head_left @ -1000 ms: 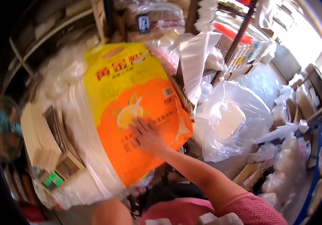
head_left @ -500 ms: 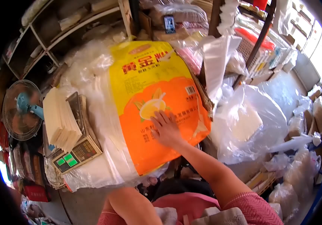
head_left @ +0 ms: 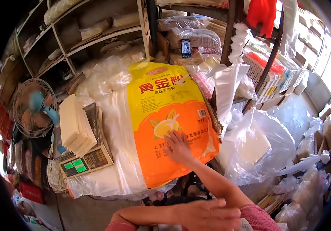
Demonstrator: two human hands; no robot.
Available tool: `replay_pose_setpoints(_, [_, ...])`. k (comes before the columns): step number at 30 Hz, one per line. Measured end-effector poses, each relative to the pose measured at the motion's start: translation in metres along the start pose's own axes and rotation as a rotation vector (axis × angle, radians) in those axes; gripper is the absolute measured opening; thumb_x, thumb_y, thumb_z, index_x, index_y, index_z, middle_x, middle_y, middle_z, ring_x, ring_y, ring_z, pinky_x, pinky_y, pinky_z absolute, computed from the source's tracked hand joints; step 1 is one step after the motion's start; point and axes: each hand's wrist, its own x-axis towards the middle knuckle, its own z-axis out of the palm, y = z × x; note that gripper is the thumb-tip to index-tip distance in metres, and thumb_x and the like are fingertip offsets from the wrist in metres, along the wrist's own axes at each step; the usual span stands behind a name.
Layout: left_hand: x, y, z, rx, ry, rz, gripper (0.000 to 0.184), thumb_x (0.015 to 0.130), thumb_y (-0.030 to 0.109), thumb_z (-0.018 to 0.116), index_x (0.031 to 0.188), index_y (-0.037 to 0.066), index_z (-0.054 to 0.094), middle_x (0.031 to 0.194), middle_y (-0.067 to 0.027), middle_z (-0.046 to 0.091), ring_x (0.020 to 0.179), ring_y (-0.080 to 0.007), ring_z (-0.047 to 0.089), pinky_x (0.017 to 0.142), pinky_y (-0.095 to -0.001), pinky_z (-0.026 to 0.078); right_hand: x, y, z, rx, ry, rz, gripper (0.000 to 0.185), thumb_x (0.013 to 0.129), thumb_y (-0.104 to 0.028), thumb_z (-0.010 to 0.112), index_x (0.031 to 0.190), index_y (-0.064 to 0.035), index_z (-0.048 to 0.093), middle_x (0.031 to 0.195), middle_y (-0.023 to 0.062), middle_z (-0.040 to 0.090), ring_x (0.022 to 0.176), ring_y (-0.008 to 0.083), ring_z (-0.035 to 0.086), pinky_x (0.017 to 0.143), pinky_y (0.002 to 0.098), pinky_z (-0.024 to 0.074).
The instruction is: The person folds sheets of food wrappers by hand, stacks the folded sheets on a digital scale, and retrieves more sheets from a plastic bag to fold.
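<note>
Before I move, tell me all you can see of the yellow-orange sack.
The sack looks like plastic, yellow at the far end, orange nearer, with red and black print, a barcode and bowl picture. It lies spread flat, with pale patches near its right edge. Pale plastic borders its left side. The right hand rests palm down on the orange part.

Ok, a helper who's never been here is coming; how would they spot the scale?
Find the large yellow-and-orange printed sack. Left of it, beneath a stack of long cream sheets, sits the boxy, dark-panelled weighing scale; glowing green display windows set it apart.
</note>
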Motion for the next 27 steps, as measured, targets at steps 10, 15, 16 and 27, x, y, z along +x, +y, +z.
replay_pose_setpoints(10, [-0.17, -0.127, -0.076, 0.368, -0.224, -1.294, 0.061, 0.095, 0.028, 0.049, 0.145, 0.001, 0.027, 0.149, -0.0202, 0.029, 0.139, -0.0336, 0.028, 0.114, -0.0394, 0.022, -0.152, 0.144, -0.136, 0.704, 0.6, 0.665, 0.02, 0.087, 0.002, 0.052, 0.103, -0.0002, 0.064, 0.1, 0.0111, 0.068, 0.087, 0.0184, 0.067, 0.076, 0.0272, 0.0523])
replay_pose_setpoints(15, [-0.236, -0.158, -0.079, 0.615, -0.491, -1.431, 0.059, 0.099, 0.039, 0.038, 0.144, 0.003, 0.029, 0.152, -0.0158, 0.024, 0.141, -0.0298, 0.02, 0.115, -0.0433, 0.014, -0.256, 0.259, -0.128, 0.274, 0.529, 1.091, 0.023, 0.088, -0.005, 0.053, 0.107, -0.0019, 0.064, 0.102, 0.0133, 0.068, 0.088, 0.0221, 0.068, 0.078, 0.031, 0.0515])
replay_pose_setpoints(16, [-0.235, -0.157, -0.075, 0.67, -0.531, -1.419, 0.057, 0.099, 0.038, 0.037, 0.144, 0.003, 0.03, 0.152, -0.0152, 0.024, 0.141, -0.0294, 0.02, 0.115, -0.0433, 0.014, -0.274, 0.273, -0.11, 0.208, 0.424, 1.084, 0.024, 0.089, -0.007, 0.053, 0.111, -0.0022, 0.063, 0.106, 0.0134, 0.067, 0.092, 0.0231, 0.067, 0.08, 0.0315, 0.0512])
replay_pose_setpoints(27, [-0.226, -0.154, -0.068, 0.742, -0.593, -1.384, 0.05, 0.1, 0.03, 0.036, 0.144, 0.007, 0.033, 0.152, -0.011, 0.026, 0.141, -0.0274, 0.022, 0.115, -0.0432, 0.016, -0.332, 0.254, 0.056, 0.28, -0.848, 0.682, 0.03, 0.069, -0.018, 0.065, 0.096, -0.0054, 0.068, 0.099, 0.0172, 0.067, 0.093, 0.0314, 0.062, 0.086, 0.0425, 0.0467])
